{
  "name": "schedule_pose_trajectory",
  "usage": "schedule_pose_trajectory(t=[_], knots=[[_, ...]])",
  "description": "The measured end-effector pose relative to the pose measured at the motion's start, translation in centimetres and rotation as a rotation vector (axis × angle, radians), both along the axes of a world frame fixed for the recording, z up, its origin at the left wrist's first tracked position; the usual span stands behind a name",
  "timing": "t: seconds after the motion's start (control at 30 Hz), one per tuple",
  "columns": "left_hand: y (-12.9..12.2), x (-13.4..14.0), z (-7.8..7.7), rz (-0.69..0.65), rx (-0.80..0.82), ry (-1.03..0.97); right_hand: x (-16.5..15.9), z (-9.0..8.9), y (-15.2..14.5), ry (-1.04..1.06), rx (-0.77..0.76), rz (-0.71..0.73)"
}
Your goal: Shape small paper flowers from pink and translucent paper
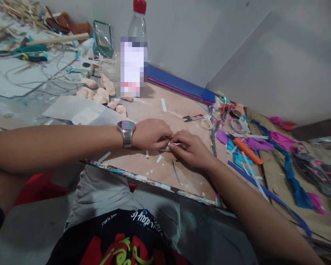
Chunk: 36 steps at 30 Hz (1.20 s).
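My left hand (152,134), with a metal-banded watch (126,131) on its wrist, is closed in a pinch low over the tabletop. Right beside it, my right hand (191,148) is pinching too, thumb against fingers. Between the fingertips shows a small, thin white strip (168,146), partly hidden by the fingers; its exact kind is too small to make out. Short white paper scraps (159,159) and tiny white dots lie on the board just below the hands. A thin dark strip (175,171) lies nearer the table edge.
Behind the hands stand a bottle with a red cap (139,7) and crumpled peach pieces (100,95). Thread snips (193,118) and a tape roll (206,124) lie to the right, near an orange-handled cutter (247,151). Green-handled pliers (31,49) and cables are at the far left.
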<state>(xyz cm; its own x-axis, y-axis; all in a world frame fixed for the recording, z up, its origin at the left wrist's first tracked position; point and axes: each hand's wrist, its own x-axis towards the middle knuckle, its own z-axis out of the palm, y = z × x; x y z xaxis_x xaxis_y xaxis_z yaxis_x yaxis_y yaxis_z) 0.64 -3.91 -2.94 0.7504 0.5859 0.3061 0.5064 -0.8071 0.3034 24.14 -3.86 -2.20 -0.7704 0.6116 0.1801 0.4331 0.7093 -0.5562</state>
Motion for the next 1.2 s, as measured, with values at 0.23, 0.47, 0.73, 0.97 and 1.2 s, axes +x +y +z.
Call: schedule_pose_trajectory(t=[0.23,0.47,0.73,0.97,1.2], knots=[[0.16,-0.02,-0.2,-0.012,-0.006,-0.02,-0.08,0.13,0.0,-0.004,-0.01,0.003],[0.12,0.0,-0.21,-0.031,-0.02,-0.016,-0.05,0.0,-0.01,0.005,-0.007,0.005],[0.2,-0.03,-0.32,-0.041,-0.022,-0.03,-0.13,0.1,0.06,0.001,-0.015,0.015],[0.18,0.02,-0.26,-0.04,-0.021,-0.025,-0.18,0.17,0.02,0.003,-0.027,0.01],[0.12,0.01,-0.16,-0.036,-0.021,-0.022,-0.21,0.16,0.01,0.004,-0.027,0.009]])
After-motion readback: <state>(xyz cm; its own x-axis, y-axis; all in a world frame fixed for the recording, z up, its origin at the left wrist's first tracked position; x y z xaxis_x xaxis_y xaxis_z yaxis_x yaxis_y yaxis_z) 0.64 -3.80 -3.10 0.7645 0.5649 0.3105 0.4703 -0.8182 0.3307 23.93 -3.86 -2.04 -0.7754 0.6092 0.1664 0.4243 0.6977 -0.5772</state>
